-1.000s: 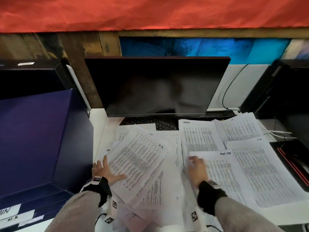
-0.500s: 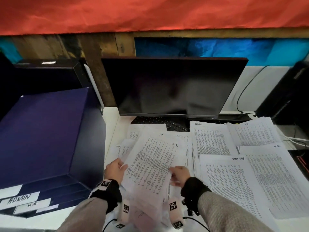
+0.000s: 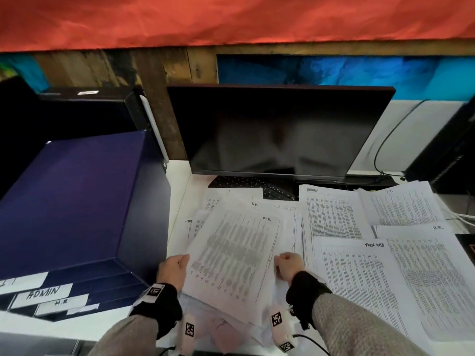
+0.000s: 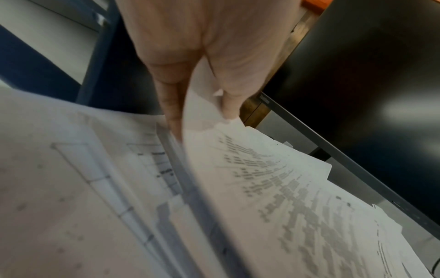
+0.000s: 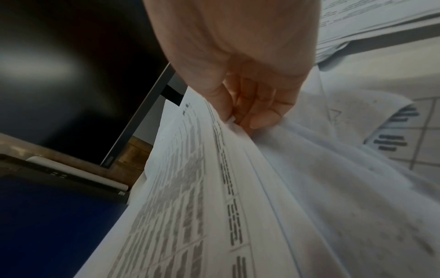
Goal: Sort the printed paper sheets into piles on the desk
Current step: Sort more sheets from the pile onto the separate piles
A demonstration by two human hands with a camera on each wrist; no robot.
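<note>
A printed sheet [image 3: 231, 253] marked H.R. is lifted over a loose heap of unsorted sheets [image 3: 244, 201] in front of me. My left hand [image 3: 173, 269] pinches its left edge, thumb on top, fingers under [image 4: 202, 105]. My right hand [image 3: 289, 265] pinches its right edge [image 5: 238, 120]. To the right lie sorted piles on the white desk [image 3: 180, 191]: an ADMIN pile [image 3: 331, 217], an I.T. pile [image 3: 401, 204], an H.R. pile [image 3: 437, 273] and a TASK LIST pile [image 3: 359, 286].
A dark monitor [image 3: 277, 129] stands behind the papers with a keyboard [image 3: 246, 183] under it. A dark blue tray box [image 3: 69, 201] with ADMIN and H.R. labels fills the left. Black equipment [image 3: 452, 150] and cables stand at the far right.
My right hand came off the right-hand pile and moved left to take the sheet's right edge. My left hand went from lying flat to pinching the left edge; the sheet is now lifted.
</note>
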